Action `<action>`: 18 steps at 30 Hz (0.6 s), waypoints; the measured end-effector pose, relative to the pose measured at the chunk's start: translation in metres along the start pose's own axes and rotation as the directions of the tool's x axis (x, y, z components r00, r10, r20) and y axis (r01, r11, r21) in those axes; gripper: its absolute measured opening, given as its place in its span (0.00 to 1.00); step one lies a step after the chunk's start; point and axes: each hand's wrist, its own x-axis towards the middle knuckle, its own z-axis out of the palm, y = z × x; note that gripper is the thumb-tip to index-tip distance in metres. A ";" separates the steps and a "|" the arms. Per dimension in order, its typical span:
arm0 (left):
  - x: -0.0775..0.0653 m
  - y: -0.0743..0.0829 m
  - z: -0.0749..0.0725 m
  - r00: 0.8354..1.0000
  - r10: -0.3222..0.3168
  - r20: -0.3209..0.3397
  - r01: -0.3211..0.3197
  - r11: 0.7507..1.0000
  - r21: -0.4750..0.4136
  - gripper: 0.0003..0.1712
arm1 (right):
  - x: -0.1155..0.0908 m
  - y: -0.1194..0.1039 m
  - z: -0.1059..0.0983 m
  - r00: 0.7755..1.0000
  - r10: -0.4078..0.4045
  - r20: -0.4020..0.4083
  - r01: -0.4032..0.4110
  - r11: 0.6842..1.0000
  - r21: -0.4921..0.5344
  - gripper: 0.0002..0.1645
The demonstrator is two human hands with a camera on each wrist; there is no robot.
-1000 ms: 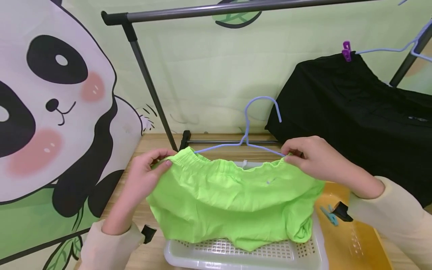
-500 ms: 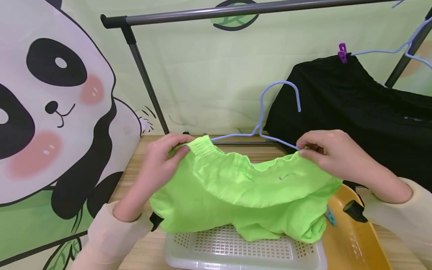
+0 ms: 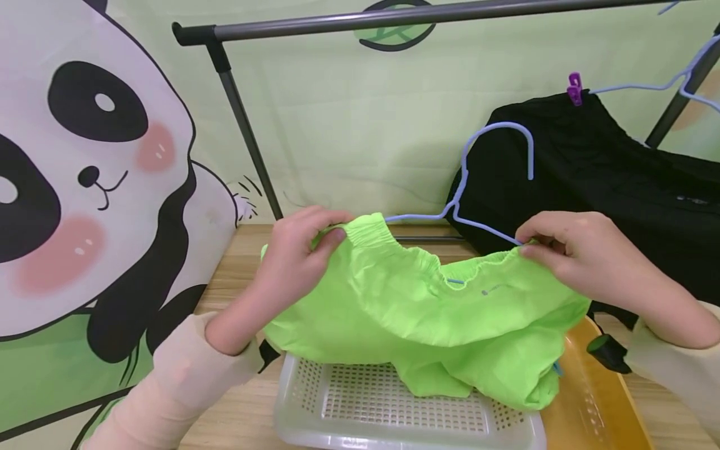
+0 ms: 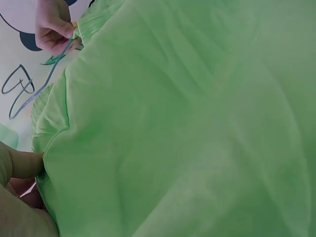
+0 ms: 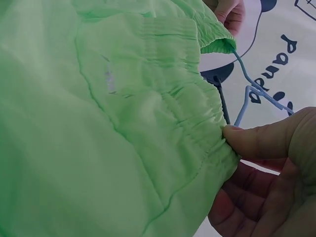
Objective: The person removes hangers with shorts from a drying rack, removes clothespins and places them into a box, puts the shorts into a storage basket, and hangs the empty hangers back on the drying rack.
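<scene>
Left hand [image 3: 295, 253], right hand [image 3: 582, 256]: both pinching gathered waistband [image 3: 368, 232] of one lime garment [image 3: 444, 325], thin, creased, held over one perforated plastic basket [image 3: 388, 400]. One slim blue hanger [image 3: 463, 178], curve-hooked, partly inside waistband.

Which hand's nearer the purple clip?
Right. In the head view, the right hand is below the purple clip; the left hand is farther off, lower left, across the green garment.

Room above left grip [image 3: 300, 253], crowding behind right grip [image 3: 587, 253]

Open air rises from the left grip to the rail [image 3: 315, 25], past the post [image 3: 243, 122] behind it. Between the grips, the green garment [image 3: 450, 325] and the hanger's hook [image 3: 464, 164] bar the way; black cloth [image 3: 562, 156] hangs beyond the right grip.
</scene>
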 end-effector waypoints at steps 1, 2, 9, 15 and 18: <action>0.001 0.002 0.001 1.000 0.009 -0.002 -0.009 1.000 -0.001 0.09 | 0.000 0.000 -0.002 1.000 0.000 -0.005 0.000 1.000 -0.009 0.13; 0.003 0.004 0.002 1.000 0.019 -0.006 -0.019 1.000 0.000 0.09 | -0.001 0.000 -0.004 1.000 0.001 -0.010 -0.001 1.000 -0.016 0.14; 0.012 0.017 0.007 0.996 0.084 -0.040 -0.084 0.996 0.001 0.09 | -0.003 -0.004 -0.014 0.999 -0.018 -0.050 0.014 0.997 -0.072 0.16; 0.019 0.027 0.008 0.992 0.113 -0.058 -0.114 0.994 -0.005 0.09 | 0.000 -0.009 -0.021 0.995 -0.053 -0.088 0.045 0.994 -0.096 0.18; 0.023 0.030 0.011 0.991 0.121 -0.058 -0.123 0.992 -0.021 0.10 | 0.002 -0.010 -0.021 0.994 -0.060 -0.086 0.052 0.994 -0.096 0.17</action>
